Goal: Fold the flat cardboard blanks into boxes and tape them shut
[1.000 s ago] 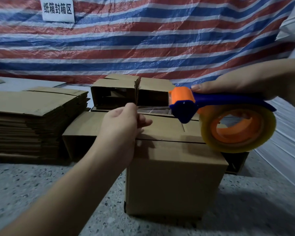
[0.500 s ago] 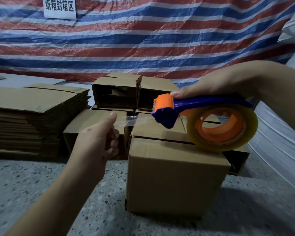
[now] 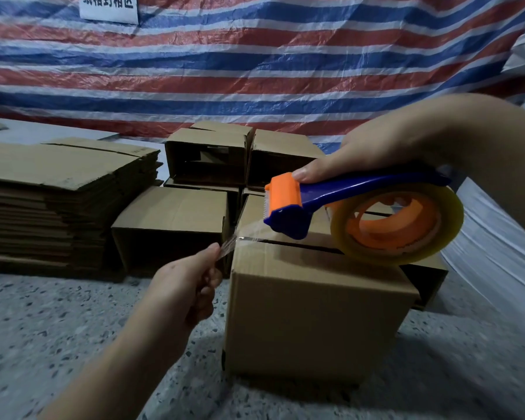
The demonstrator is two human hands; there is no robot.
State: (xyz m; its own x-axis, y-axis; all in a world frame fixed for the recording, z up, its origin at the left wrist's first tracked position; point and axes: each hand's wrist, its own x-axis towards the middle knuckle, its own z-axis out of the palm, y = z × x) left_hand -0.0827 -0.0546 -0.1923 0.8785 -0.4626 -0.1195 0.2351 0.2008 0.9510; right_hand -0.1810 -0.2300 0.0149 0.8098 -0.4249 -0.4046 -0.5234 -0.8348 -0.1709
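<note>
Cardboard blanks (image 3: 58, 177) lie flat in one tall stack at the far left, on the speckled floor (image 3: 43, 328), their long edges running left to right; the sheets are too many and too close to count. Just right of the stack are the folded boxes, two tiers of them against the striped tarp (image 3: 255, 71) — four show plainly: one low box (image 3: 170, 216) beside the stack, two upper boxes (image 3: 206, 156) lying on their sides with open mouths facing the camera, and the near box (image 3: 309, 304) standing upright on the floor in front, nearest the camera. More cardboard shows behind and to the right of the near box, though how many boxes that makes I cannot tell. A white sign (image 3: 108, 7) hangs on the tarp at the upper left, cut off by the frame edge. The left hand (image 3: 188, 283) reaches in from the lower left, its fingers curled and pinching the free end of one strip of clear tape (image 3: 240, 234) just beside the near box's top left edge. That strip runs up and to the right, over the dark seam between the two top flaps, which runs left to right across the lid. The right hand (image 3: 376, 150) comes in from the right and grips the blue handle of one tape dispenser (image 3: 331, 204) — its orange head points left, its roll of tape hangs over the right part of the lid, and its long axis lies roughly along the seam, just above it.
</note>
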